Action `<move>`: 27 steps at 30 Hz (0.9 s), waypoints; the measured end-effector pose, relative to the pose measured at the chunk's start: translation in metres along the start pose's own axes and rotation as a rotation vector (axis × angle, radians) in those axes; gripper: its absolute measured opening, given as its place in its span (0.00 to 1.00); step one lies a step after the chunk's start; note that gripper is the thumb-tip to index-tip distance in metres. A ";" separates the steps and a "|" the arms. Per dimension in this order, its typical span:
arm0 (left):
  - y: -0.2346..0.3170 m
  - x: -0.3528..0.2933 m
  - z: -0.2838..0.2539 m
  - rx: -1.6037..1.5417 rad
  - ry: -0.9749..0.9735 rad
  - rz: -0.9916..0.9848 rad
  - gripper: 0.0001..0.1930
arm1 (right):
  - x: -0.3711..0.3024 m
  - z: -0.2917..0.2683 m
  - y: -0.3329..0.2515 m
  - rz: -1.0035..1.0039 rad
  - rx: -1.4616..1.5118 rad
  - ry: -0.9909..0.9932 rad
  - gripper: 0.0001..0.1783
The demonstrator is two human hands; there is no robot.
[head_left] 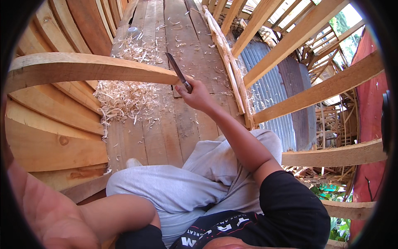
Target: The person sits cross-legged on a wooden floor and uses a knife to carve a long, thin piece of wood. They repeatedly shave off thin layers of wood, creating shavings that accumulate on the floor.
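My right hand (196, 96) is closed around the dark handle of a knife (175, 67). Its narrow, slightly curved blade points up and to the left, across the end of a wooden beam (103, 67). That beam comes in from the left rim and ends at my right hand; whether the fingers touch it I cannot tell. Close to the camera at the lower left is my left hand (52, 216), palm showing. The dark rim cuts off its fingers, and nothing shows on the palm.
Curly wood shavings (128, 99) lie heaped on the plank floor (168, 137), with a clear container (133, 32) beyond. Boards (49, 137) line the left side. On the right, wooden rails (315, 93) stand before corrugated metal sheets (265, 83) and a red sheet (367, 124). My legs (166, 186) are folded below.
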State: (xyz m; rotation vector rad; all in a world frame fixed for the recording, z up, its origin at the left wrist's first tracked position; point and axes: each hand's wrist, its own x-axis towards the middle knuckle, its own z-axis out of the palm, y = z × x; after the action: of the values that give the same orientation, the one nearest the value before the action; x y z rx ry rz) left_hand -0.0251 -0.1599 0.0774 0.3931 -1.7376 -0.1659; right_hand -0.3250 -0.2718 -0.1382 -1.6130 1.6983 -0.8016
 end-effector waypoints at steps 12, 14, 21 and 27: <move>-0.001 -0.013 0.006 -0.020 0.056 0.023 0.19 | 0.000 0.014 0.007 -0.041 0.102 0.105 0.18; -0.003 -0.015 0.008 -0.025 0.061 0.027 0.19 | -0.001 0.012 0.009 -0.071 0.093 0.115 0.18; -0.006 -0.016 0.011 -0.024 0.086 0.046 0.19 | 0.002 0.015 0.012 -0.071 0.076 0.099 0.17; -0.007 -0.012 0.014 -0.030 0.109 0.061 0.20 | 0.002 0.015 0.014 -0.053 0.064 0.098 0.17</move>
State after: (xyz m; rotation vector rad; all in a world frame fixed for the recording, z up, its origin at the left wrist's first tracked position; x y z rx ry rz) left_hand -0.0359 -0.1638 0.0608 0.3211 -1.6360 -0.1247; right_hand -0.3218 -0.2733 -0.1588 -1.6040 1.6853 -0.9658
